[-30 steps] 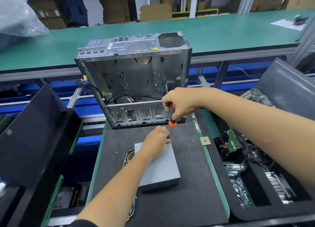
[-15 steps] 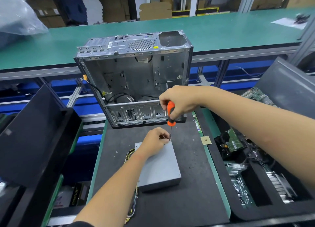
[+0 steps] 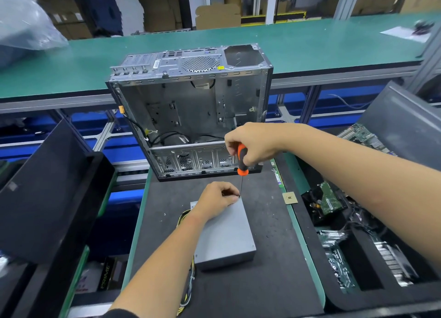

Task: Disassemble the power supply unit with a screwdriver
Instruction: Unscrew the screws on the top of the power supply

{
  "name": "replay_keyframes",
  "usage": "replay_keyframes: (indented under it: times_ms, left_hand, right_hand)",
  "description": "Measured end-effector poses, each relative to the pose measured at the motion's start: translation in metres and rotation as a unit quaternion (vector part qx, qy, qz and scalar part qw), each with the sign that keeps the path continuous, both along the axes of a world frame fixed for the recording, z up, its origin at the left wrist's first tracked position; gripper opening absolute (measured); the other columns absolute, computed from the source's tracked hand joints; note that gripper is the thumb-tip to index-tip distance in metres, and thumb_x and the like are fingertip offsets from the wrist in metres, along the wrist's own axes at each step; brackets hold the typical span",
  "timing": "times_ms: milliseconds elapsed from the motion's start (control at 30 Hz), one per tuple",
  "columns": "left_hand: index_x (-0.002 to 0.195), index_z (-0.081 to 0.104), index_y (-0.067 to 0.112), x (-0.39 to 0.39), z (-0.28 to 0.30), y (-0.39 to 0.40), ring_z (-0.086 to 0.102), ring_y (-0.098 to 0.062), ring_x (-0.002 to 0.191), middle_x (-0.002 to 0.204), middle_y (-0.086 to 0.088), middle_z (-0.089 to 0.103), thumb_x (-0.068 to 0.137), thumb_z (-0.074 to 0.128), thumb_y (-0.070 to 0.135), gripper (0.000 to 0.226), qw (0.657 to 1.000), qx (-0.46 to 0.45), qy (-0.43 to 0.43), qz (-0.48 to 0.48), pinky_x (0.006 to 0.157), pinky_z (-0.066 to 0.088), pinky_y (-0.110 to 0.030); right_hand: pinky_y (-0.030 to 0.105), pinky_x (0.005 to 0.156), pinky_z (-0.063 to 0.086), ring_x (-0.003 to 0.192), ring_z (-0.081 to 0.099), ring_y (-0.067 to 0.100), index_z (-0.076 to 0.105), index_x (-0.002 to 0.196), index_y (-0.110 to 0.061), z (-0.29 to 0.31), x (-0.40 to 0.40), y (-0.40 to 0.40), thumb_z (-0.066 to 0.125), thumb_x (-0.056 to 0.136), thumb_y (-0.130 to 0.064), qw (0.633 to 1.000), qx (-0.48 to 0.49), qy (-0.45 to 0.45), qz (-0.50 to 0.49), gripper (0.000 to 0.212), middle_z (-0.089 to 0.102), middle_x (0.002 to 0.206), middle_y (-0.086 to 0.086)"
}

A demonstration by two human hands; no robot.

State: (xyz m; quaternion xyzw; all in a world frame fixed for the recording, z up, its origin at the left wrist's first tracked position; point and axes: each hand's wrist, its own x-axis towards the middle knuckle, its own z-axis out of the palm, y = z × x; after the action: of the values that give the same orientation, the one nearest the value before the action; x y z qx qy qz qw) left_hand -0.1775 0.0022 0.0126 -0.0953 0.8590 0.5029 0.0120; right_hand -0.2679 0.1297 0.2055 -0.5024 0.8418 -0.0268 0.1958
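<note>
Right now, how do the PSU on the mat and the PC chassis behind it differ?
The power supply unit is a closed grey box lying flat; the computer case stands open, its inside bare apart from a few cables. The unit is far smaller. The left hand rests on the unit beside the screwdriver tip; nothing touches the case. Both are bare metal.

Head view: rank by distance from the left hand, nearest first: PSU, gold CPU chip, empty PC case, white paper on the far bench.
1. PSU: directly under the left hand.
2. Gold CPU chip: to its right, at the mat's edge.
3. Empty PC case: standing behind it.
4. White paper: far right on the green bench.
</note>
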Motion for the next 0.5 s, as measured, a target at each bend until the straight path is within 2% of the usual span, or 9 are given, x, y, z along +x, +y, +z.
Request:
replay_keyframes:
  times_ms: [67,133,200,233,333,433,500]
  left_hand:
    - [0.085,0.073,0.015,-0.001,-0.001,0.0,0.06,-0.001,0.073,0.085,0.003,0.071,0.081,0.071,0.006,0.01,1.0,-0.001,0.002,-0.001,0.072,0.047,-0.011]
    - [0.09,0.074,0.012,-0.002,-0.002,-0.001,0.062,-0.005,0.077,0.09,0.001,0.071,0.081,0.072,0.006,0.011,1.0,-0.003,0.001,-0.002,0.075,0.048,-0.014]
    - [0.092,0.074,0.01,-0.002,-0.002,-0.001,0.062,-0.008,0.079,0.092,-0.001,0.071,0.081,0.072,0.005,0.013,1.0,-0.005,0.001,-0.004,0.077,0.049,-0.017]
    - [0.092,0.074,0.01,-0.002,-0.002,-0.001,0.062,-0.009,0.08,0.094,-0.002,0.071,0.081,0.072,0.005,0.012,1.0,-0.006,0.002,-0.006,0.078,0.05,-0.019]
    - [0.092,0.074,0.009,-0.002,-0.002,-0.001,0.062,-0.012,0.082,0.098,-0.005,0.071,0.082,0.071,0.004,0.012,1.0,0.0,0.004,-0.008,0.081,0.05,-0.023]
    - [0.091,0.075,0.01,0.0,-0.002,-0.001,0.063,-0.011,0.082,0.098,-0.004,0.071,0.082,0.07,0.004,0.012,1.0,0.005,0.01,-0.009,0.08,0.049,-0.022]
    - [0.091,0.075,0.011,0.0,-0.002,-0.001,0.063,-0.011,0.082,0.098,-0.003,0.071,0.082,0.07,0.004,0.012,1.0,0.007,0.01,-0.01,0.081,0.05,-0.022]
  right_hand:
    - [0.024,0.056,0.037,0.069,0.05,0.009,0.056,0.095,-0.017,-0.003,0.0,0.002,0.065,0.081,-0.012,1.0,-0.005,0.0,-0.003,0.018,0.056,0.086,-0.005]
    - [0.027,0.055,0.036,0.068,0.055,0.014,0.052,0.09,-0.016,-0.007,0.001,0.0,0.055,0.093,-0.025,1.0,0.0,0.027,-0.014,0.01,0.055,0.079,-0.003]
    - [0.029,0.052,0.034,0.064,0.057,0.02,0.046,0.085,-0.016,-0.01,0.001,-0.002,0.038,0.102,-0.032,0.997,0.025,0.071,-0.032,0.025,0.053,0.076,0.002]
    - [0.028,0.051,0.031,0.063,0.054,0.018,0.044,0.085,-0.016,-0.011,0.001,-0.003,0.036,0.104,-0.031,0.994,0.038,0.094,-0.028,0.025,0.051,0.076,0.002]
    - [0.022,0.051,0.03,0.062,0.045,0.007,0.05,0.097,-0.016,-0.006,-0.001,-0.003,0.051,0.095,-0.02,0.998,0.026,0.06,-0.008,0.004,0.051,0.077,-0.005]
    - [0.02,0.052,0.035,0.063,0.047,0.006,0.054,0.101,-0.019,0.002,0.0,0.0,0.068,0.081,-0.012,1.0,0.014,-0.014,-0.003,0.026,0.052,0.077,-0.009]
    - [0.026,0.056,0.039,0.067,0.053,0.012,0.052,0.101,-0.018,0.001,0.002,-0.001,0.069,0.083,-0.02,1.0,0.025,-0.006,-0.005,0.025,0.058,0.08,-0.003]
